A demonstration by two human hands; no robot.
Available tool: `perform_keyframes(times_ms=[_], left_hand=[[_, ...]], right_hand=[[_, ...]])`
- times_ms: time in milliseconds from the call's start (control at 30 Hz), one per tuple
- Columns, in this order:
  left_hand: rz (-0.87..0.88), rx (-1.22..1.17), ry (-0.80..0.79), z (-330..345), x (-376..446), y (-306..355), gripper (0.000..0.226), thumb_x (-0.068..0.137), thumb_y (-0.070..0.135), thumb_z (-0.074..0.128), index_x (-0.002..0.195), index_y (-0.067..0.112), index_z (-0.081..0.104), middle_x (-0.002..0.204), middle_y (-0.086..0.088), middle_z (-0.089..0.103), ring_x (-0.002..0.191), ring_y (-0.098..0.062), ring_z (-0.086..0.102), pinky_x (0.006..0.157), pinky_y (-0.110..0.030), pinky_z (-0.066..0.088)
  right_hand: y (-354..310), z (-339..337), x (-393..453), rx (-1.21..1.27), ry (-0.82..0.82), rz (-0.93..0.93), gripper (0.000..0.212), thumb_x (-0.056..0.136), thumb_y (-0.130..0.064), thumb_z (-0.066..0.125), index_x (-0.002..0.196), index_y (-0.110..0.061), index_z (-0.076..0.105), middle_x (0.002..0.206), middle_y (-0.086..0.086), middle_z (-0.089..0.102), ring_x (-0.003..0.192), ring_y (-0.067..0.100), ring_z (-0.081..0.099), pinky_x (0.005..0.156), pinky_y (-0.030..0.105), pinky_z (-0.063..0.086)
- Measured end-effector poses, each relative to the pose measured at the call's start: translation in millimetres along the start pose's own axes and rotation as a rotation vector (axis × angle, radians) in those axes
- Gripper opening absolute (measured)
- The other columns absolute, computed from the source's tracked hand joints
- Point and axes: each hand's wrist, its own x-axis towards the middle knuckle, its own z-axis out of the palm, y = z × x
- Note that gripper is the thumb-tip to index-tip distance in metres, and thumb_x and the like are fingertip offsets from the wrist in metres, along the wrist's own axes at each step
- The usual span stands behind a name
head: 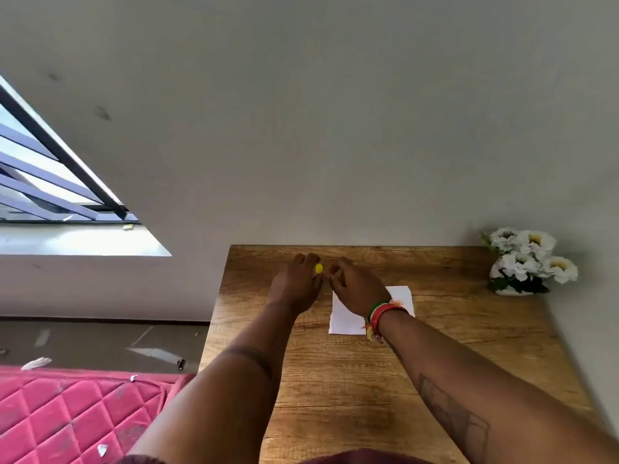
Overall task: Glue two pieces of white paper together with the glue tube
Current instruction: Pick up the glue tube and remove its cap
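Two hands [296, 284] [356, 289], one paper [345, 318], one vase [512, 289]

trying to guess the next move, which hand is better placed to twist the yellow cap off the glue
The right hand. The left hand already holds the glue, so only its yellow cap shows. The right hand's fingers sit curled just beside that cap, above the paper, and hold nothing that shows.

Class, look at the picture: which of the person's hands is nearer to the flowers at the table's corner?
The right hand. It reaches over the white paper, on the flowers' side of the table. The left hand, holding something yellow, lies farther from them.
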Motion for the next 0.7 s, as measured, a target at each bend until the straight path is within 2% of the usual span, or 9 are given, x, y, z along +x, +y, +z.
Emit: perform_keyframes(times_ms=[100,200,267,367,467,533,600,700], left_hand=[[-0.037,0.011,-0.023,7,9,-5,0.043,0.103,0.039,0.053,0.143,0.024,0.052,0.137,-0.007,0.053,0.106,-0.036,0.065,0.074,-0.041,0.054],[-0.029,0.004,-0.051,13,14,-6,0.035,0.102,0.034,0.054,0.135,0.022,0.059,0.132,-0.007,0.055,0.105,-0.033,0.063,0.077,-0.042,0.056],[-0.052,-0.058,-0.035,15,19,-5,0.027,0.101,0.029,0.056,0.125,0.019,0.065,0.124,-0.006,0.059,0.101,-0.029,0.063,0.077,-0.04,0.055],[-0.164,-0.234,-0.014,15,22,2,0.018,0.099,0.028,0.062,0.108,0.016,0.072,0.103,-0.002,0.072,0.091,-0.021,0.068,0.074,-0.037,0.055],[-0.359,-0.647,-0.044,16,19,10,0.023,0.096,0.032,0.07,0.088,0.011,0.076,0.085,-0.006,0.077,0.08,-0.022,0.072,0.073,-0.039,0.057],[-0.473,-0.933,-0.095,14,12,18,0.025,0.095,0.031,0.073,0.083,0.01,0.075,0.078,-0.007,0.076,0.071,-0.019,0.07,0.063,-0.032,0.055],[-0.512,-1.024,-0.133,16,5,23,0.026,0.094,0.032,0.074,0.089,0.007,0.076,0.077,-0.007,0.074,0.064,-0.014,0.065,0.053,-0.022,0.051],[-0.533,-1.127,-0.183,17,-2,30,0.025,0.095,0.03,0.073,0.091,0.006,0.073,0.079,-0.012,0.063,0.061,-0.016,0.054,0.051,-0.024,0.044]], right_hand=[[3,8,9,0.026,0.009,0.023,0.032,0.1,-0.043,0.049,0.122,-0.02,0.057,0.109,0.002,0.072,0.092,0.023,0.068,0.077,0.04,0.057],[2,13,12,0.068,-0.003,0.041,0.032,0.101,-0.04,0.05,0.126,-0.02,0.057,0.122,0.002,0.067,0.103,0.023,0.065,0.086,0.039,0.055],[6,17,14,0.109,0.007,0.046,0.032,0.101,-0.036,0.051,0.126,-0.018,0.058,0.126,0.003,0.063,0.109,0.024,0.062,0.091,0.04,0.053],[14,20,12,0.19,0.02,0.031,0.029,0.1,-0.026,0.056,0.128,-0.019,0.058,0.127,0.002,0.063,0.114,0.022,0.061,0.096,0.041,0.053],[18,16,4,0.3,0.018,0.014,0.029,0.1,-0.017,0.058,0.128,-0.022,0.059,0.125,-0.001,0.066,0.113,0.017,0.063,0.096,0.033,0.053],[18,15,-1,0.301,0.033,0.02,0.029,0.1,-0.015,0.057,0.128,-0.021,0.058,0.125,0.0,0.066,0.113,0.018,0.062,0.096,0.033,0.052],[17,13,-7,0.292,0.046,0.024,0.024,0.1,-0.017,0.055,0.123,-0.023,0.056,0.121,0.0,0.066,0.108,0.019,0.063,0.092,0.035,0.055],[14,7,-18,0.254,0.062,-0.024,0.013,0.1,-0.029,0.051,0.112,-0.028,0.051,0.102,-0.005,0.066,0.088,0.014,0.064,0.072,0.037,0.056]])
